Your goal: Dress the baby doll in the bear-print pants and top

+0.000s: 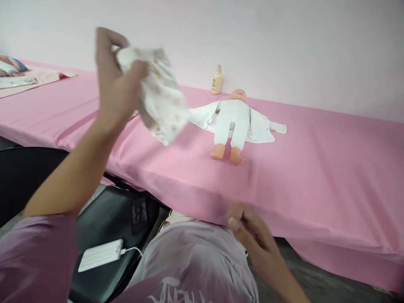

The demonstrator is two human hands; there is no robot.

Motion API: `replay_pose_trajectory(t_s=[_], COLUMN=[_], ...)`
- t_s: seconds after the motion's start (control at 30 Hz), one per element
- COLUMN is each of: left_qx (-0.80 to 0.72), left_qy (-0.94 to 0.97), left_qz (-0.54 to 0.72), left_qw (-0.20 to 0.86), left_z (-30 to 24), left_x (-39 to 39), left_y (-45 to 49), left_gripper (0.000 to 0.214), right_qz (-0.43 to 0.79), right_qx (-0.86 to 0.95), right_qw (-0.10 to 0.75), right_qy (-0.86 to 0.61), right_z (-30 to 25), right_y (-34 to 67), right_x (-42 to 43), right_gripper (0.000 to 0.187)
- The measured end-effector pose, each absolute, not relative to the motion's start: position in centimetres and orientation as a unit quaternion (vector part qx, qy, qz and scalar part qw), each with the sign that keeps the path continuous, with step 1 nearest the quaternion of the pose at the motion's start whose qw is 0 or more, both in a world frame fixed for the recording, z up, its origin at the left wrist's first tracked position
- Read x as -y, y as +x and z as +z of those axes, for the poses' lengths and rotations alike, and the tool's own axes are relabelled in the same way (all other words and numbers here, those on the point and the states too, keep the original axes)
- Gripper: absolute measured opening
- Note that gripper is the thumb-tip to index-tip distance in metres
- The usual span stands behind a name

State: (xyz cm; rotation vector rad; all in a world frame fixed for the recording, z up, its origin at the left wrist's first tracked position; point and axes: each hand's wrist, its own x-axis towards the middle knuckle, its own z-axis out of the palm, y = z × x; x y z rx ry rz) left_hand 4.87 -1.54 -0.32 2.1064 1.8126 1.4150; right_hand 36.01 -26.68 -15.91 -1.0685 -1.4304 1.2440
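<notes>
My left hand point(118, 80) is raised at the upper left, closed on a folded white cloth point(164, 99) with a small pale brown print. The cloth hangs over the pink-covered table and is blurred by motion. Low at the table's front edge, my right hand point(252, 231) has its fingers curled in, and nothing shows in it. A baby doll point(233, 113) in a white body suit lies on its back, feet toward me. Under it a white baby garment point(260, 126) is spread out with its sleeves to both sides.
A cream pump bottle point(217, 81) stands by the wall behind the doll. More cloths point(19, 75) lie at the far left of the pink tablecloth point(315, 176). Below the edge, a black chair point(104, 223) holds a white power bank point(101, 255) with a cable and a phone point(139, 214).
</notes>
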Motion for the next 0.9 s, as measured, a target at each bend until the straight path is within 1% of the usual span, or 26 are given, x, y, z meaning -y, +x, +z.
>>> replay_pose_trajectory(t_s=[0.03,0.07,0.1,0.17,0.23,0.27,0.33,0.47,0.53,0.57,0.63,0.73,0.8,0.9], left_qx=[-0.527,-0.489,-0.462,-0.46,-0.455,-0.448,-0.446,-0.423,-0.384,-0.365,-0.349,-0.398,-0.452,-0.5], left_qy=[0.715,0.748,0.782,0.815,0.837,0.847,0.863,0.888,0.906,0.913,0.917,0.898,0.875,0.852], left_qz=[0.459,0.448,0.418,0.342,0.27,0.243,0.178,0.035,-0.013,-0.034,-0.059,-0.044,-0.019,0.007], left_qw=[0.005,0.009,0.027,0.082,0.139,0.15,0.159,0.173,0.179,0.181,0.181,0.18,0.173,0.153], left_z=[-0.9,-1.9,-3.0,-6.0,-9.2,-10.8,-13.9,-19.8,-22.4,-23.6,-25.4,-26.7,-26.3,-23.9], left_x=[1.7,1.4,0.6,-1.5,-3.7,-4.5,-5.4,-7.0,-8.9,-10.1,-12.5,-15.0,-15.5,-14.6], left_y=[6.8,8.5,9.8,11.9,13.5,14.2,15.5,17.5,18.0,18.0,17.3,15.2,14.2,14.6], left_gripper=[0.062,0.061,0.052,0.036,0.036,0.038,0.044,0.051,0.05,0.048,0.045,0.055,0.064,0.067], right_qz=[0.433,0.352,0.27,0.134,0.071,0.067,0.104,0.24,0.295,0.316,0.335,0.327,0.321,0.321], right_qx=[0.626,0.659,0.68,0.701,0.709,0.712,0.718,0.692,0.671,0.664,0.649,0.627,0.613,0.601], right_qw=[0.476,0.494,0.511,0.532,0.533,0.531,0.532,0.571,0.589,0.593,0.598,0.611,0.619,0.626], right_qy=[-0.44,-0.444,-0.451,-0.455,-0.457,-0.454,-0.437,-0.37,-0.34,-0.33,-0.329,-0.356,-0.371,-0.38], right_z=[-13.7,-11.6,-9.8,-7.2,-5.7,-5.4,-5.5,-6.4,-6.6,-6.5,-6.2,-5.7,-5.4,-5.4], right_y=[36.5,37.0,37.4,38.0,38.5,38.7,39.0,39.3,39.5,39.6,40.0,40.9,41.3,41.8], right_x=[25.8,24.9,24.0,22.2,20.7,20.0,19.0,17.7,17.1,16.8,16.1,15.2,14.7,14.4], right_gripper=[0.033,0.024,0.016,0.011,0.011,0.012,0.018,0.045,0.052,0.049,0.038,0.025,0.023,0.023])
